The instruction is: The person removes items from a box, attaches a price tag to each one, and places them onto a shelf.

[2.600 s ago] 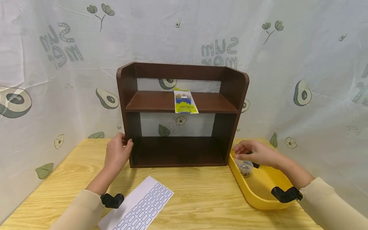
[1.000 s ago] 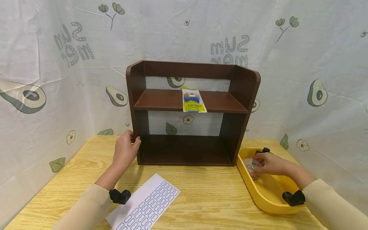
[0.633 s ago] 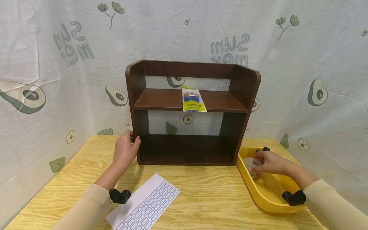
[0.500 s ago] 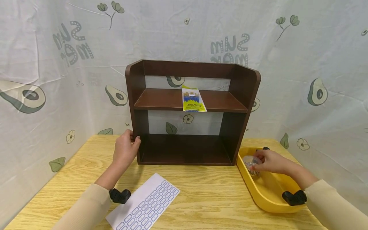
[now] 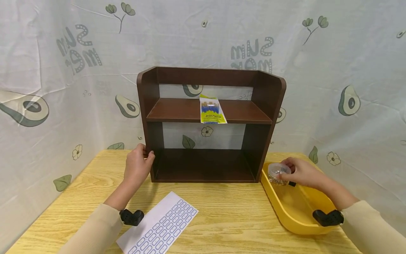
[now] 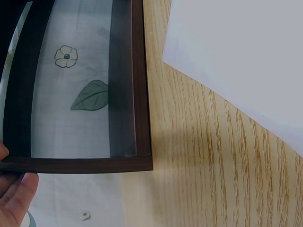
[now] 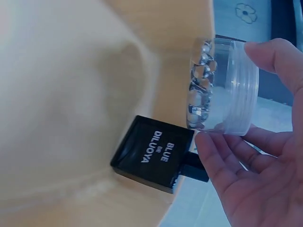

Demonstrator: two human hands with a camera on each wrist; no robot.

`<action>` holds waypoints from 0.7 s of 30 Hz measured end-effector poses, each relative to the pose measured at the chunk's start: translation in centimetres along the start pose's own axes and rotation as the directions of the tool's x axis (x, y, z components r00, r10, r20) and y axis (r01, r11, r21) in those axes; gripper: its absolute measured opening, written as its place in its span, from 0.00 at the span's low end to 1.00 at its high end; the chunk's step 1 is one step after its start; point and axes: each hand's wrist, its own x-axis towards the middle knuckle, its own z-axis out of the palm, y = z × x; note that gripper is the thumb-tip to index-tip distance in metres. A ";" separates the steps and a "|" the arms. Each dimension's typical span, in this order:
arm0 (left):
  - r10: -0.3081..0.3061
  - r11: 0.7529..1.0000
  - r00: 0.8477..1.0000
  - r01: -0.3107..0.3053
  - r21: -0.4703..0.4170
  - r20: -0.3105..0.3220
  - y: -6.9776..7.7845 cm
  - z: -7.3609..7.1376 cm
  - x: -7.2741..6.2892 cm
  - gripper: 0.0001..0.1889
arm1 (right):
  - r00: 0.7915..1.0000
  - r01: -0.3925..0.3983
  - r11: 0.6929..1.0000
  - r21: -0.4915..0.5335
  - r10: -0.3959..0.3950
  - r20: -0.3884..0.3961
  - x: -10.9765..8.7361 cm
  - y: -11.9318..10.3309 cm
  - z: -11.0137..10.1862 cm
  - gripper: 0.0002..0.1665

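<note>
My left hand (image 5: pixel 136 165) grips the left side panel of a dark brown two-tier shelf (image 5: pixel 177 110). In the left wrist view, my fingers (image 6: pixel 21 198) lie on both faces of that panel (image 6: pixel 80 164). My right hand (image 5: pixel 301 173) holds a small clear round plastic jar (image 5: pixel 279 173) over the far end of a yellow tray (image 5: pixel 298 225). Shiny small pieces, like beads, lie in the jar's bottom, as the right wrist view shows. Beneath my right hand, a black perfume bottle (image 7: pixel 151 151) lies in the tray, mostly hidden from the head view.
A yellow and blue paintbrush packet (image 5: pixel 212 111) lies on the upper shelf board, overhanging its front edge. A sheet of blue-bordered labels (image 5: pixel 161 225) is on the wooden table (image 5: pixel 228 218) at front left. A printed curtain (image 5: pixel 196 35) hangs behind and at both sides.
My right hand came down to the jar in the tray, took hold of it and has lifted it slightly, uncovering part of the perfume bottle. My left hand stays on the shelf's side panel.
</note>
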 end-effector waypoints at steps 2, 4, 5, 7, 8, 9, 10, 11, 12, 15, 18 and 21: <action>0.000 1.000 1.000 0.000 -0.001 -0.001 0.0 0.0 0.0 0.12 | 1.000 0.015 1.000 0.010 -0.015 -0.025 -0.1 -0.2 -0.2 0.39; 0.000 1.000 1.000 0.000 -0.001 -0.001 0.0 -0.1 0.0 0.12 | 0.998 0.032 0.999 0.018 -0.031 -0.048 -0.2 -0.5 -0.2 0.37; 0.000 1.000 1.000 0.000 -0.001 -0.001 0.0 -0.1 0.0 0.12 | 0.998 0.043 0.999 0.024 -0.041 -0.055 -0.3 -0.6 -0.2 0.36; 0.000 1.000 1.000 0.000 -0.001 -0.002 0.0 -0.1 0.0 0.12 | 0.996 0.063 0.997 0.038 -0.061 -0.068 -0.4 -1.0 -0.3 0.34; -0.001 1.000 1.000 0.001 0.000 -0.001 0.0 -0.1 0.0 0.12 | 0.994 0.076 0.996 0.040 -0.073 -0.076 -0.5 -1.3 -0.3 0.34; -0.001 1.000 1.000 0.001 0.000 -0.002 0.0 -0.2 0.0 0.12 | 0.993 0.084 0.996 0.036 -0.081 -0.083 -0.6 -1.6 -0.3 0.33; 0.000 1.000 1.000 0.000 0.000 -0.002 0.0 -0.2 0.0 0.12 | 0.992 0.089 0.996 0.032 -0.086 -0.087 -0.7 -2.0 -0.4 0.33; 0.001 1.000 1.000 -0.001 0.000 -0.002 0.0 -0.2 0.0 0.12 | 0.991 0.097 0.995 0.031 -0.094 -0.090 -0.7 -2.3 -0.4 0.33; 0.001 1.000 1.000 -0.001 -0.001 -0.002 -0.1 -0.2 0.0 0.12 | 0.991 0.098 0.995 0.030 -0.095 -0.095 -0.8 -2.7 -0.4 0.33; 0.001 1.000 1.000 -0.001 -0.004 -0.003 -0.2 -0.1 0.1 0.12 | 0.992 0.082 0.996 0.024 -0.080 -0.094 -1.0 -3.6 -0.4 0.35; 0.002 1.000 1.000 -0.002 -0.009 -0.001 -0.3 0.0 0.1 0.12 | 0.993 0.083 0.996 0.043 -0.079 -0.090 -1.0 -4.2 -0.1 0.35; 0.005 1.000 1.000 -0.005 -0.010 -0.001 -0.3 0.1 0.1 0.12 | 0.991 0.104 0.993 0.062 -0.098 -0.094 -1.1 -4.8 0.3 0.34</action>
